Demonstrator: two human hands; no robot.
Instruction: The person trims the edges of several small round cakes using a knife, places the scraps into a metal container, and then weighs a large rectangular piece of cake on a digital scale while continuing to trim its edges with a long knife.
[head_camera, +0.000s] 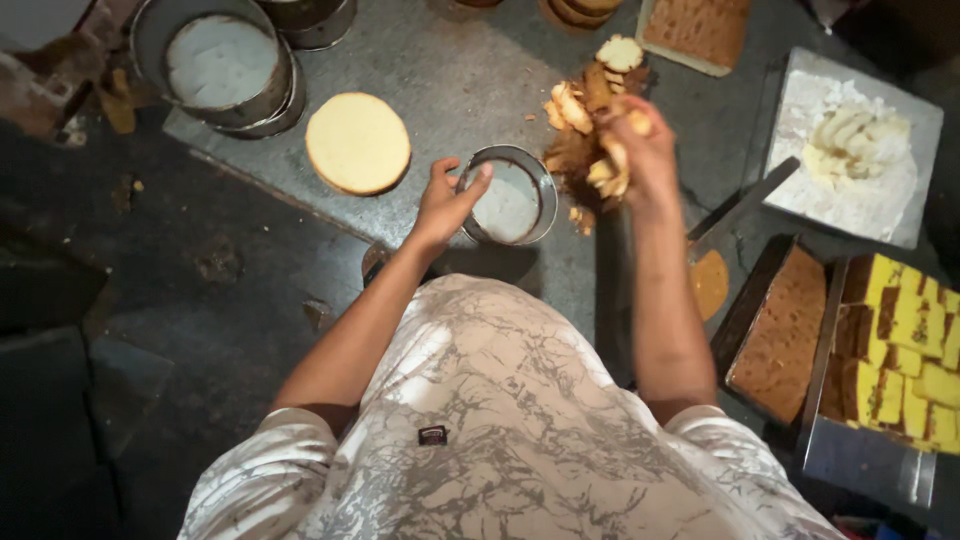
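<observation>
I am seeing a pale yellow round sponge disc (358, 142) with a browner rim, lying on the mottled grey table (460, 80). The cake scraps (590, 130) are showing cream and dark brown. The small round tin (508, 195) is looking silvery with a whitish lining. The shirt (500, 430) is showing white with grey marbled veining. The cut cake blocks (905, 350) are glowing bright yellow and brown.

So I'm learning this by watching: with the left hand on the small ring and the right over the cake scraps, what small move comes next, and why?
Probably carry the scraps across and drop them into the small metal ring. The left hand steadies its rim, it looks unfilled, and the right hand is closed on cake scraps right beside it.
</observation>
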